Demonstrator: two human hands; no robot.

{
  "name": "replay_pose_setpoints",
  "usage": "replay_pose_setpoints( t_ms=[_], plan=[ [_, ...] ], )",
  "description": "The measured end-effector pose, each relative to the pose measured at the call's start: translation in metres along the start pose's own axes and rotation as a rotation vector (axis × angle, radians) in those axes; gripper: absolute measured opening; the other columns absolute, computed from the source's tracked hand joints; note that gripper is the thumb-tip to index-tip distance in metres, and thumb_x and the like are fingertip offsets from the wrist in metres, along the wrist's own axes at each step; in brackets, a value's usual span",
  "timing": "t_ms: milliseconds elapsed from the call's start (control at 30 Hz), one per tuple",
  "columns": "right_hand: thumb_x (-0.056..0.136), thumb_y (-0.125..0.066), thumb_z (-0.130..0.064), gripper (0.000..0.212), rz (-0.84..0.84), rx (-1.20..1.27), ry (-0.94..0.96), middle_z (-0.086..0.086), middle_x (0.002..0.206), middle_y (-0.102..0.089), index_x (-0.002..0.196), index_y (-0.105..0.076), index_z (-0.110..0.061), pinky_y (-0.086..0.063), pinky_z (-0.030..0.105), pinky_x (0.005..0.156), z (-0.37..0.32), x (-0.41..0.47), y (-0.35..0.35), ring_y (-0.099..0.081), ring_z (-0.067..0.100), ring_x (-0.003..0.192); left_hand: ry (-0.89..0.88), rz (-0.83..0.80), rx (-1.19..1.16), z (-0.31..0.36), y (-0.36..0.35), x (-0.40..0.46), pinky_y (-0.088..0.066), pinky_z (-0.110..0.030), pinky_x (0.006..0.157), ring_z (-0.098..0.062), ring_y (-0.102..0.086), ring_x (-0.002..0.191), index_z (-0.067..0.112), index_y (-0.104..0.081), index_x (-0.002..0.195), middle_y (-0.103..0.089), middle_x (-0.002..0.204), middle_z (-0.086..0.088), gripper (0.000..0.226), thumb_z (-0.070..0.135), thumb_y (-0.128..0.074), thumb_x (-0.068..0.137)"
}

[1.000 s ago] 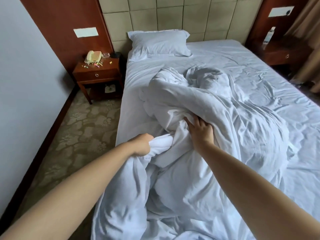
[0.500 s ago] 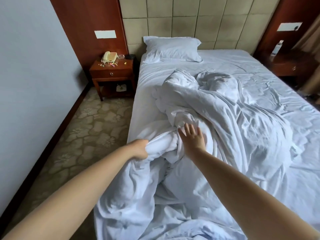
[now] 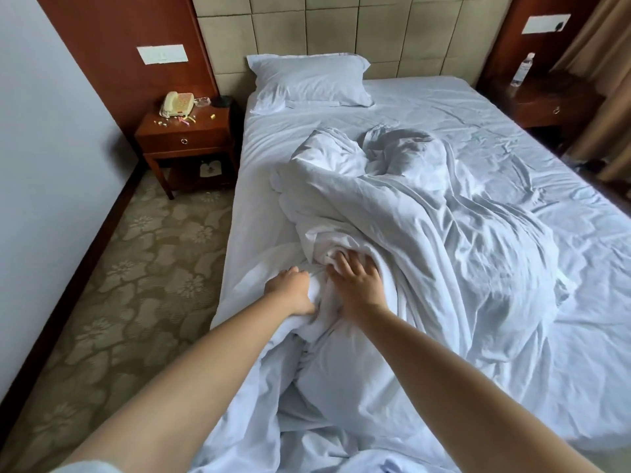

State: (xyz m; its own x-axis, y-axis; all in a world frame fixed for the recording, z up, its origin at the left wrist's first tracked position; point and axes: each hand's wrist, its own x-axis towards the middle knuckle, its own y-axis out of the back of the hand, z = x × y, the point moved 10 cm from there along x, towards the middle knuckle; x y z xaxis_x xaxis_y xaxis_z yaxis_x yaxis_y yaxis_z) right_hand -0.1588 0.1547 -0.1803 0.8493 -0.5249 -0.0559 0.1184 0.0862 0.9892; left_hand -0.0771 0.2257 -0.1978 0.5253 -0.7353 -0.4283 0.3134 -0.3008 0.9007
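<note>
The left hand's [image 3: 290,291] fingers were buried in cloth, curled tight round a fold of the duvet [image 3: 426,240]. The right hand [image 3: 358,285], just beside it, had its fingers [image 3: 338,264] spread and nearly straight, pressed into the same bunch with the tips sunk out of sight. The duvet's near end ran off the bottom of the view, and its edges were lost among the creases. It lay crumpled along the bed [image 3: 512,131], long axis running from the foot towards the headboard, its bunched far end pointing up past the pillow [image 3: 307,80].
</note>
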Motion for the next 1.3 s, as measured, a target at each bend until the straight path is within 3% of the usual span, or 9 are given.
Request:
replay_pose_setpoints(
  t_ms=[100,233,400,633,733,867,1067,1200,1300],
  plan=[
    [0.046,-0.086,-0.031,0.081,0.027,0.083,-0.042,0.006,0.133,-0.057,0.123,-0.065,-0.022,-0.043,0.049,0.099,0.026,0.012,-0.007,-0.057,0.029,0.119,-0.024,0.001,0.049,0.024,0.004,0.027,-0.044,-0.034,0.091,-0.027,-0.047,0.125,0.015,-0.048,0.128,-0.045,0.133,-0.006,0.06,0.04,-0.067,0.077],
    [0.091,-0.052,-0.023,0.078,-0.135,0.164,-0.009,0.0,0.16,0.0,0.153,-0.006,-0.025,-0.002,0.047,0.118,0.041,0.024,-0.038,-0.002,0.027,0.147,-0.037,-0.023,0.129,0.047,0.0,0.057,-0.047,-0.032,0.082,-0.027,-0.055,0.116,0.014,-0.055,0.117,-0.056,0.125,-0.007,0.041,0.027,-0.066,0.08],
    [0.093,-0.048,-0.025,0.081,-0.188,0.155,-0.045,0.001,0.16,0.009,0.152,0.007,-0.025,0.004,0.048,0.117,0.046,0.032,-0.052,0.007,0.028,0.147,-0.049,-0.026,0.186,0.055,-0.001,0.072,-0.047,-0.033,0.082,-0.029,-0.058,0.112,0.013,-0.058,0.112,-0.06,0.122,-0.01,0.025,0.015,-0.051,0.088],
    [0.098,-0.037,-0.03,0.072,-0.149,0.017,-0.106,0.007,0.16,0.007,0.152,0.009,-0.023,-0.002,0.052,0.116,0.047,0.026,-0.041,0.0,0.032,0.146,-0.149,0.029,0.102,0.057,0.032,0.021,-0.043,-0.035,0.076,-0.035,-0.056,0.111,0.008,-0.05,0.116,-0.057,0.123,-0.014,0.028,0.014,-0.048,0.089],
    [0.099,-0.034,-0.027,0.07,-0.131,-0.007,-0.145,0.007,0.16,0.008,0.152,0.01,-0.022,-0.004,0.051,0.116,0.047,0.019,-0.03,0.0,0.03,0.147,-0.165,0.027,0.052,0.032,0.048,-0.022,-0.037,-0.032,0.068,-0.035,-0.057,0.097,0.012,-0.045,0.096,-0.06,0.111,-0.015,0.011,0.007,-0.047,0.086],
    [0.099,-0.032,-0.026,0.067,-0.103,0.005,-0.181,0.005,0.16,0.006,0.152,0.008,-0.024,-0.001,0.05,0.118,0.043,0.006,-0.019,0.001,0.028,0.147,-0.165,0.053,-0.058,-0.007,0.055,-0.083,-0.03,-0.032,0.055,-0.031,-0.049,0.077,0.014,-0.042,0.086,-0.059,0.092,-0.011,0.016,0.0,-0.041,0.078],
    [0.1,-0.03,-0.027,0.063,-0.126,-0.038,-0.192,0.004,0.16,0.005,0.153,0.004,-0.024,-0.002,0.05,0.117,0.03,-0.011,-0.014,-0.001,0.028,0.147,-0.171,0.094,-0.307,-0.057,0.035,-0.143,-0.031,-0.031,0.057,-0.024,-0.051,0.072,0.02,-0.041,0.069,-0.052,0.069,0.005,0.02,0.001,-0.042,0.076],
    [0.09,-0.048,-0.027,0.073,-0.166,-0.015,-0.137,0.006,0.159,-0.002,0.152,-0.009,-0.02,-0.005,0.048,0.117,0.005,-0.014,-0.017,-0.003,0.029,0.146,-0.119,0.069,-0.282,-0.065,0.022,-0.109,-0.042,-0.03,0.07,-0.021,-0.053,0.091,0.017,-0.05,0.089,-0.05,0.091,0.006,0.015,0.02,-0.058,0.078],
    [0.084,-0.054,-0.029,0.078,-0.132,0.05,-0.079,0.005,0.16,-0.002,0.151,-0.015,-0.025,-0.004,0.048,0.117,-0.007,-0.015,-0.02,-0.003,0.027,0.147,-0.118,0.005,-0.175,-0.049,0.007,-0.077,-0.043,-0.036,0.091,-0.021,-0.041,0.121,0.019,-0.044,0.118,-0.041,0.123,0.001,0.057,0.05,-0.065,0.074]
  ],
)
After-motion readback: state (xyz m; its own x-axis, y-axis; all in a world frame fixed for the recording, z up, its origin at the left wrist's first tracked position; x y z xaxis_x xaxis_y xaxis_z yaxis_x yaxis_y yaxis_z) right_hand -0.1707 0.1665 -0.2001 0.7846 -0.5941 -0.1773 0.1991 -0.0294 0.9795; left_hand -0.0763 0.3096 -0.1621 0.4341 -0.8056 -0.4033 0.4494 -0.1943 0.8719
